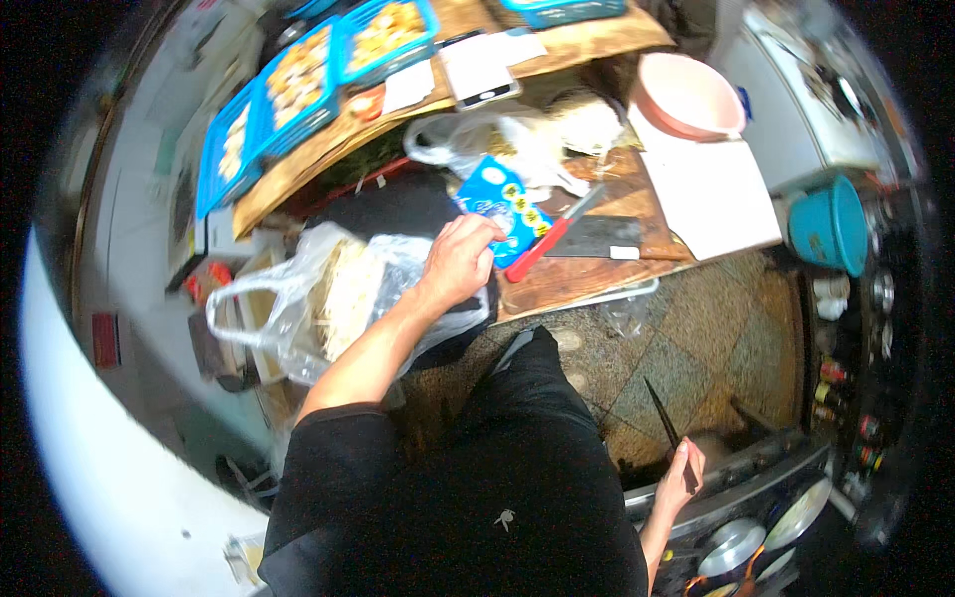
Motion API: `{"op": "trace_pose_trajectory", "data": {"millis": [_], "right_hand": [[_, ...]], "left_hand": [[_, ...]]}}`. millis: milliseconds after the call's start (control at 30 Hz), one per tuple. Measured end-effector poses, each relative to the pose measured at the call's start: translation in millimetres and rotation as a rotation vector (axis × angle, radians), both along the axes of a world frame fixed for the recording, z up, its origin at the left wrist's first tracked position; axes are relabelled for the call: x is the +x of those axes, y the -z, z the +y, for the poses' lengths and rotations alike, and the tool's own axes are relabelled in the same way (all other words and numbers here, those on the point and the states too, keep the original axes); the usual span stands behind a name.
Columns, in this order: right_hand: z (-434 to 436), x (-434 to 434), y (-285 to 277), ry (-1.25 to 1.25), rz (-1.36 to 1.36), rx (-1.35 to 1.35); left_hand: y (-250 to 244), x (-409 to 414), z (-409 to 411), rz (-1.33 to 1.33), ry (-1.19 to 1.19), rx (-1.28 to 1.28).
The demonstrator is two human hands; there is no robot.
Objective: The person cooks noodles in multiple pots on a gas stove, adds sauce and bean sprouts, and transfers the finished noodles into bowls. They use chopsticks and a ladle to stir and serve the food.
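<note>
My left hand (464, 255) reaches over a blue printed plastic packet (501, 201), its fingers curled on the packet's near left side. Against the packet's right side lies a knife with a red handle (539, 248). Beside it, a cleaver (593, 237) with a wooden handle rests flat on the wooden board. At the lower right, my right hand (683, 474) grips dark, slender chopsticks (661, 407), their tips pointing away from me over the floor. Under my left forearm sits a clear plastic bag (295, 298) of pale, thin strands, perhaps noodles or sprouts.
Blue baskets (298, 74) of pale food pieces line a wooden shelf, with a phone (481, 86) at its edge. A pink basin (690, 97) overlaps a white board (712, 198). A teal bucket (830, 224) stands right. Pans (731, 545) and orange flames show at lower right.
</note>
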State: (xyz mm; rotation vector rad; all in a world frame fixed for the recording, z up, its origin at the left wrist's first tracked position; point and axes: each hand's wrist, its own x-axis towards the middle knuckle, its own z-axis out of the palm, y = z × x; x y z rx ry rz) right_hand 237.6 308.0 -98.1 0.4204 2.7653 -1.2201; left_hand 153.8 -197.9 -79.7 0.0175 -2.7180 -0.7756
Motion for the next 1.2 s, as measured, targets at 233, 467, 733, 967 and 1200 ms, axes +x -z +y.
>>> {"op": "trace_pose_trajectory", "data": {"millis": [233,467,733,967,1200], "right_hand": [[-20.5,-34.3,-15.4,-0.213,0.001,-0.117],[3.1,-10.7,-4.1,-0.19,-0.016,-0.173],[5.1,4.2,-13.6,-0.142,0.117,-0.221],[31.1,29.9,14.7,0.016,0.073,-0.281],[16.2,2.4,-2.0,-0.056,0.055,-0.26]], "left_hand": [[-10.5,154.3,-67.0,0.155,-0.708,0.067],[-3.8,236.5,-105.8,-0.639,-0.978,0.588],[47.0,298.1,-144.0,-1.069,-1.004,0.814],[37.3,244.8,-128.1,-0.74,-1.001,0.709],[-16.0,213.9,-140.7,-0.319,-0.731,0.2]]}}
